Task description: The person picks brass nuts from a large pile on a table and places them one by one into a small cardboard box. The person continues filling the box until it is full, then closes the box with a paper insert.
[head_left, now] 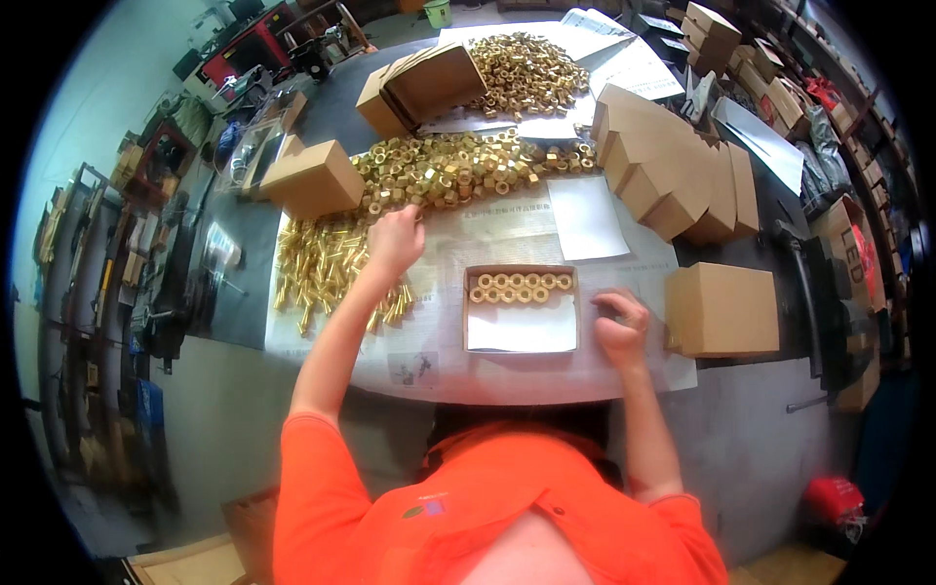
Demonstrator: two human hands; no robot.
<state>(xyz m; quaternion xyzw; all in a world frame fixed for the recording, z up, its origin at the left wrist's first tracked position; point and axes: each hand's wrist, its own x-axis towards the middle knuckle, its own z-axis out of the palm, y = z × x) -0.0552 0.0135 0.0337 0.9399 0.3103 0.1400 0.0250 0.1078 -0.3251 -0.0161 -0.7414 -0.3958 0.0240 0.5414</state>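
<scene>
My left hand (pixel 397 241) reaches to the near edge of a heap of brass hex nuts (pixel 458 171). Its fingers are drawn together at the nuts, and what they hold is hidden. Below and left of that hand lies a pile of slim brass fittings (pixel 327 268). In front of me an open shallow cardboard box (pixel 465 331) holds two rows of brass nuts (pixel 522 288) along its far side, with white paper (pixel 522 327) showing below them. Just right of the box, my right hand (pixel 622 327) is loosely curled, with nothing visible in it.
Newspaper (pixel 468 244) covers the table, with a white sheet (pixel 588 219) on it. Closed cardboard boxes stand at the right (pixel 721 310) and left (pixel 312 180). Stacked flattened cartons (pixel 673 171) lean at the far right. Behind a tilted box (pixel 434 83) is another brass heap (pixel 531 73).
</scene>
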